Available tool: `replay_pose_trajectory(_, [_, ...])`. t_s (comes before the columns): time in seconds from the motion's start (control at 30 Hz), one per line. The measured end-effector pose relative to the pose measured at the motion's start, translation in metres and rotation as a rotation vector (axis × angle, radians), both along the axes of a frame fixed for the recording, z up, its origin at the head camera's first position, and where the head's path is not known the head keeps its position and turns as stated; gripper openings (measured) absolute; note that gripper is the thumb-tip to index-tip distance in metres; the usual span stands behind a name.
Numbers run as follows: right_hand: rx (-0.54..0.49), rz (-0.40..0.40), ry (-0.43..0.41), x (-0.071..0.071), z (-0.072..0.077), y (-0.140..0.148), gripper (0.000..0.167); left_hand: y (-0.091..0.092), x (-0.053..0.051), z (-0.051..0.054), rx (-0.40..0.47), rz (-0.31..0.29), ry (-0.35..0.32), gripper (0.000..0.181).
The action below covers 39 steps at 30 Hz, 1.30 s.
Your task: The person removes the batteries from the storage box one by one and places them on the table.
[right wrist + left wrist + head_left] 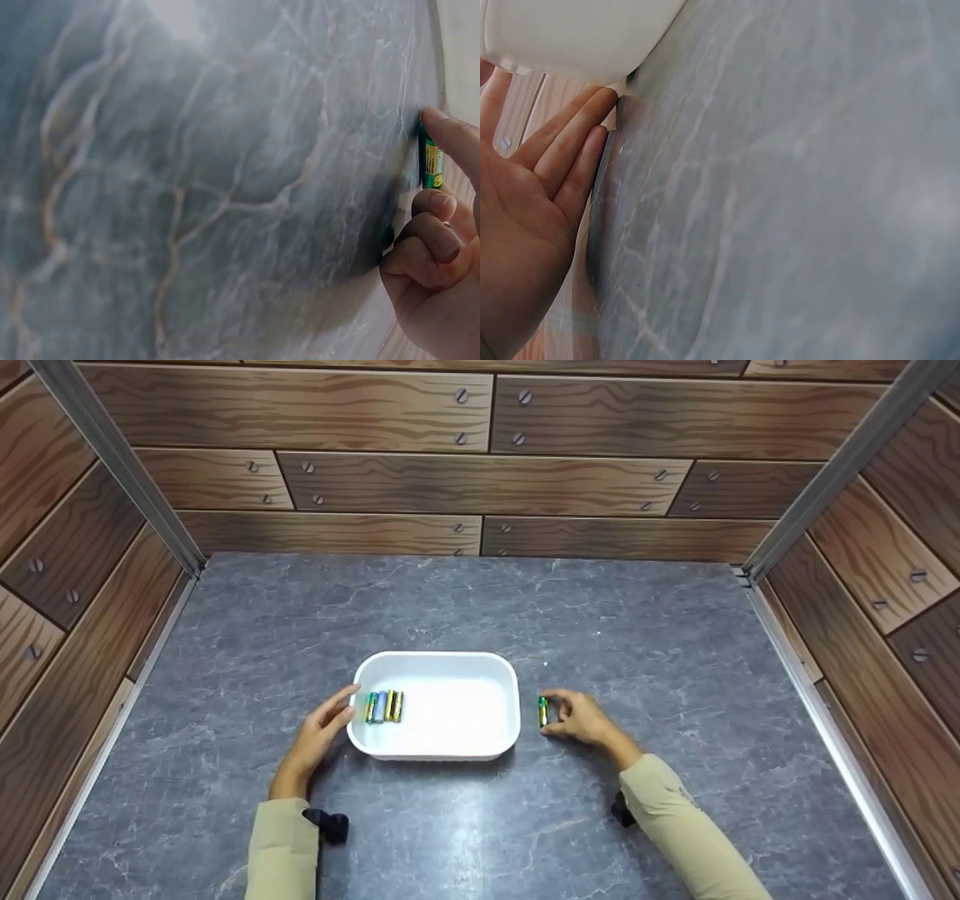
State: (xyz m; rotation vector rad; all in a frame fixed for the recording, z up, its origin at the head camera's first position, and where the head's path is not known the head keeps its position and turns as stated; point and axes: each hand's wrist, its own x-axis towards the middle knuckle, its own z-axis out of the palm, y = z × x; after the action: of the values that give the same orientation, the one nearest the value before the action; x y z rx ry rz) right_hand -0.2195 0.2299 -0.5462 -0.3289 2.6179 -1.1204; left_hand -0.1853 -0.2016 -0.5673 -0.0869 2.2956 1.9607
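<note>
A white plastic tub (450, 746) stands on the grey marbled tabletop. Against its left end my left hand (316, 735) rests, fingers extended; in the left wrist view the straight fingers (576, 142) reach to the tub's lower wall (570, 37). Inside, near that same end, several batteries (381, 706) lie side by side, coloured green, blue and gold. Right of the tub, apart from it, my right hand (581, 718) pinches a green-and-gold battery (544, 712) by its two ends between thumb and index finger. The right wrist view shows this battery (433, 161) close to the tabletop, other fingers curled.
Wood-plank patterned walls (480, 484) enclose the tabletop (450, 600) at the back and both sides. Metal rails run along the corners, including a right-hand post (817, 480). Small white specks (545, 664) lie beyond the right hand. Each wrist wears a dark camera mount (330, 825).
</note>
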Motion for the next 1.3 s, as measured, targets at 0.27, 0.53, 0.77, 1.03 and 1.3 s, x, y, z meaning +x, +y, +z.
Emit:
replay_pose_trajectory(0.27, [0.003, -0.003, -0.006, 0.000, 0.001, -0.001, 0.064, 0.001, 0.000, 0.001, -0.004, -0.002, -0.003, 0.044])
replay_pose_trajectory(0.53, [-0.005, -0.029, 0.002, 0.000, 0.011, -0.003, 0.063, 0.001, 0.000, -0.003, 0.006, -0.002, 0.010, 0.043])
replay_pose_trajectory(0.77, [-0.010, -0.044, 0.040, 0.000, 0.029, -0.012, 0.049, 0.000, -0.002, -0.004, 0.014, 0.005, 0.021, 0.043])
replay_pose_trajectory(1.03, [-0.013, 0.005, 0.123, 0.003, 0.049, -0.031, 0.040, 0.001, -0.002, -0.002, -0.001, 0.004, 0.000, 0.043])
replay_pose_trajectory(1.3, [-0.108, 0.100, 0.181, 0.008, 0.055, -0.055, 0.034, 0.001, -0.001, -0.002, 0.012, 0.002, 0.017, 0.043])
